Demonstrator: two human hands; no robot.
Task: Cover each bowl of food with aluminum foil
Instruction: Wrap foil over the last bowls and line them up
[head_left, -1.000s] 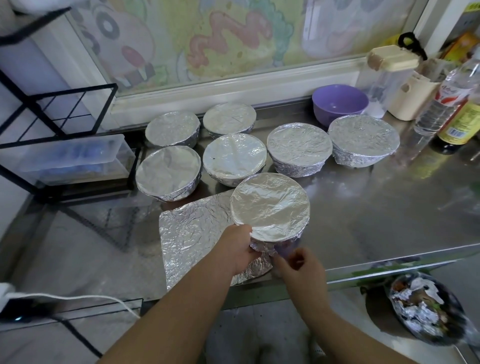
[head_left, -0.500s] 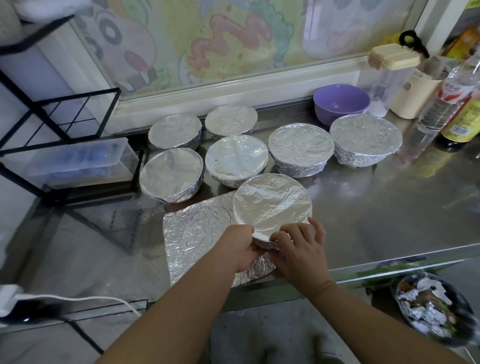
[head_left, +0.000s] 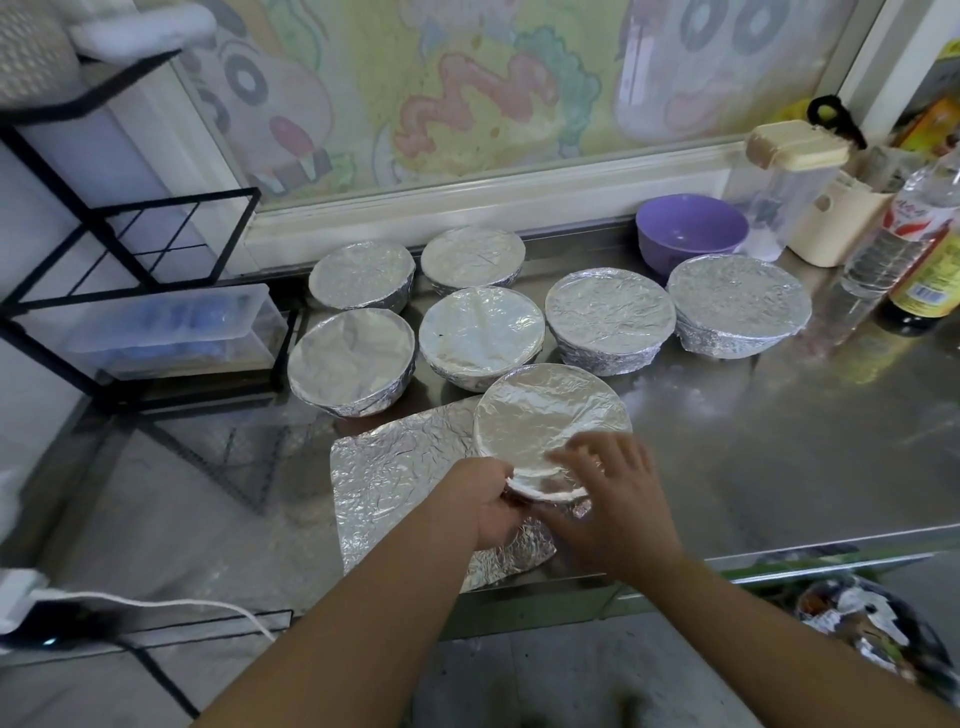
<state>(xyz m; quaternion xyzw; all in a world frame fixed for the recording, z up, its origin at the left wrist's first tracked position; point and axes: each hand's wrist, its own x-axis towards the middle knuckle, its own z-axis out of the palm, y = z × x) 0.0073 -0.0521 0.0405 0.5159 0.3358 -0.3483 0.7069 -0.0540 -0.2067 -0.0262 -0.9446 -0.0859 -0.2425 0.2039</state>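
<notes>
Steel counter (head_left: 779, 467), foil-capped bowl (head_left: 545, 410), taut and crinkled

Steel counter (head_left: 779, 467): foil-covered bowls (head_left: 610, 317), loose foil sheet (head_left: 395, 483), purple bowl (head_left: 691, 234) (back right), bottles (head_left: 883, 260).

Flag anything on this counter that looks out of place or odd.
Two things. The purple bowl at the back right stands bare while the seven others are covered. A crumpled foil sheet lies loose at the near edge of the counter, with the nearest bowl partly over it.
</notes>
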